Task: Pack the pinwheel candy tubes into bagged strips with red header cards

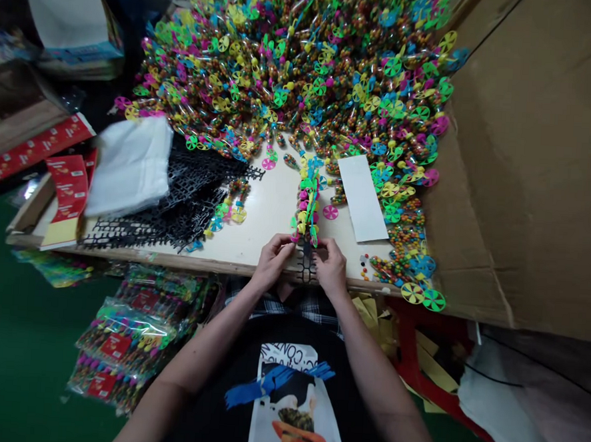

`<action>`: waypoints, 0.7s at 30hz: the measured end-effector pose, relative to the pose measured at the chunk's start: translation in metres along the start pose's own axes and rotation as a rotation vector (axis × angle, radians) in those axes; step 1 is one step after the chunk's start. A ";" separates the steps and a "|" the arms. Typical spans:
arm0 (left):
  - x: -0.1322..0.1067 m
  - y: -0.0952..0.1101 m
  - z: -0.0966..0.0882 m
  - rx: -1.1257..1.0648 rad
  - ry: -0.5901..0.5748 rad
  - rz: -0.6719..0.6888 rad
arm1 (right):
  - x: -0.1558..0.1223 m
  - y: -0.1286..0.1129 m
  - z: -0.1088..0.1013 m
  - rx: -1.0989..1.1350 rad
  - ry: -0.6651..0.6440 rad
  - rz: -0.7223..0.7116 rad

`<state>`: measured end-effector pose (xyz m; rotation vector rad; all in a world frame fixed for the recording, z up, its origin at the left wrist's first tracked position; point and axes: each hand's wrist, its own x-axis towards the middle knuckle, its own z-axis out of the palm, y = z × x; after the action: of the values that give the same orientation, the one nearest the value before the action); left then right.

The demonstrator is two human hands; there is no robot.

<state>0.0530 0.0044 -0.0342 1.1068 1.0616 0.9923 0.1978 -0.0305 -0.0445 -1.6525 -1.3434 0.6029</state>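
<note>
A black plastic strip with comb-like side prongs (307, 267) lies between my hands at the table's front edge. Set along its far part is a row of small candy-filled toys with pink, yellow and green tops (306, 205). My left hand (272, 261) is closed at the strip's left side, thumb and fingers pinched beside a pink toy part. On the right side my right hand (331, 268) is closed in the same way, near a green toy part. The fingertips are partly hidden, so the exact grip on strip or toy is hard to see.
A big heap of candy-filled fan toys (295, 67) covers the table's back. Black strips (187, 188) and white bags (131, 164) lie left, with red cards (70, 184). A white card (363, 198) lies right, beside a cardboard wall (529, 162). Packed bags (118, 343) hang below.
</note>
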 end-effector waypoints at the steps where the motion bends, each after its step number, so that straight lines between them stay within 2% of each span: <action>1: 0.001 -0.001 0.000 0.019 -0.010 0.021 | 0.000 0.001 0.000 0.002 -0.001 0.005; 5: 0.005 -0.003 0.001 0.094 -0.025 0.101 | 0.000 0.004 0.000 0.027 0.000 0.031; 9: 0.005 -0.004 0.002 0.058 -0.051 0.107 | 0.001 0.002 0.000 0.034 0.001 0.019; 11: 0.003 -0.004 0.002 0.018 -0.024 0.088 | 0.001 0.001 0.000 0.030 0.000 0.011; 13: 0.003 -0.004 0.004 0.009 0.052 0.068 | 0.001 -0.001 0.000 0.025 -0.003 0.013; 17: 0.004 -0.005 0.010 0.170 0.195 0.046 | 0.001 -0.001 0.000 0.016 -0.009 0.024; 21: 0.006 -0.006 0.012 0.374 0.177 0.146 | 0.000 0.000 0.000 0.013 -0.002 0.021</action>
<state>0.0664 0.0068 -0.0391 1.4353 1.3624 1.0467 0.1975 -0.0299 -0.0442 -1.6576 -1.3224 0.6250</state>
